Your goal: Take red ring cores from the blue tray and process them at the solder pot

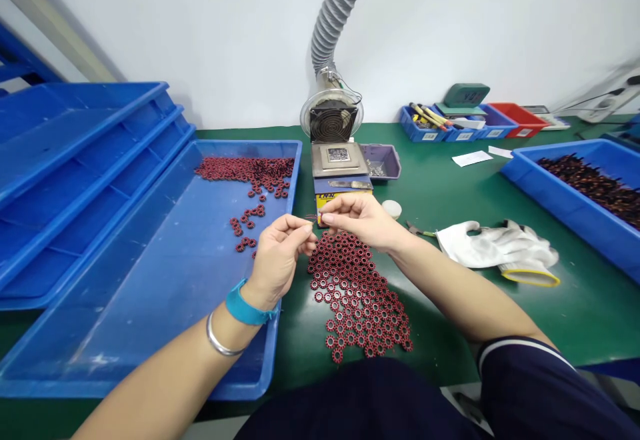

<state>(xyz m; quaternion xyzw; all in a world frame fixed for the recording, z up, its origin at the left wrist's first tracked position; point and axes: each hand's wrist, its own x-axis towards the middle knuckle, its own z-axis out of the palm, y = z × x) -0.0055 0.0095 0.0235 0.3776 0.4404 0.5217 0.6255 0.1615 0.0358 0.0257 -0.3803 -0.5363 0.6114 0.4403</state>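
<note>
My left hand [283,253], with a blue wristband and a silver bangle behind it, is closed in a pinch. Facing it, my right hand [363,221] also pinches with thumb and forefinger. Thin reddish wires seem to show between the fingertips, but what each hand holds is too small to name. Below both hands, a spread of small red and black rings [363,293] lies on the green table [430,193]. Just beyond the fingertips stands a device with a square metal plate [327,161], on a blue and yellow base.
A blue tray [150,240] with more red rings lies left, beside stacked blue trays [75,160]. White gloves [500,247], pliers [420,231] and a white round lid [391,209] are at right. A blue bin [580,207] stands far right; a purple bin [393,160] sits behind.
</note>
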